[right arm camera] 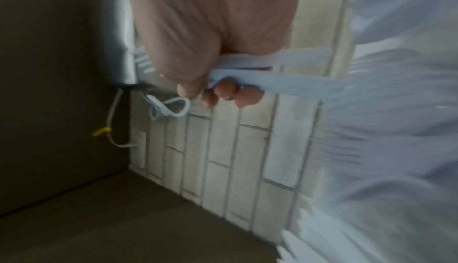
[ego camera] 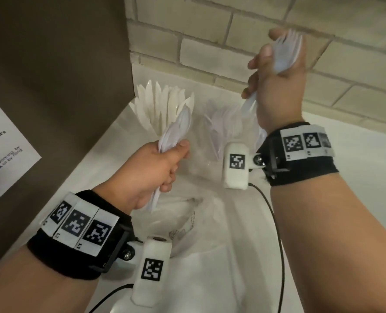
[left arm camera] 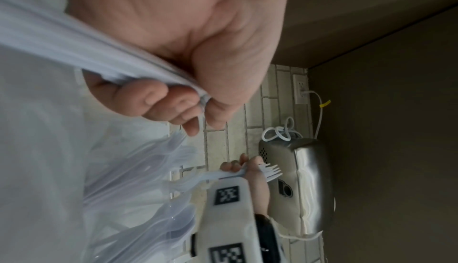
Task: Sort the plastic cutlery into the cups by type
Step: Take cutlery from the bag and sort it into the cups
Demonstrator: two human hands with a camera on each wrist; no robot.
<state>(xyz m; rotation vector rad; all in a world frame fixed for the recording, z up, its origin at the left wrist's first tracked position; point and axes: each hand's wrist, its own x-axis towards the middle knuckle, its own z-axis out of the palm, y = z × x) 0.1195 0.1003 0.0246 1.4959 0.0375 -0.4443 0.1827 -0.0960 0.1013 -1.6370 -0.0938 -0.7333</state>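
Note:
My left hand (ego camera: pixel 164 166) grips a bundle of white plastic spoons (ego camera: pixel 176 129) by the handles, bowls pointing up, low over the counter. Its fingers curl round those handles (left arm camera: pixel 99 51) in the left wrist view. My right hand (ego camera: pixel 271 86) is raised near the tiled wall and grips a bundle of white forks (ego camera: pixel 286 50), tines up. In the right wrist view the fork handles (right arm camera: pixel 260 71) run through its fist. A cup of white knives (ego camera: pixel 162 102) stands at the back left. Beside it a clear cup (ego camera: pixel 223 125) holds what look like forks.
A crumpled clear plastic bag (ego camera: pixel 187 218) lies on the white counter (ego camera: pixel 334 166) in front of the cups. A brown cabinet side (ego camera: pixel 58 75) with a paper notice stands at the left. A steel appliance (left arm camera: pixel 304 185) with a white cord sits by the tiled wall (ego camera: pixel 277 14).

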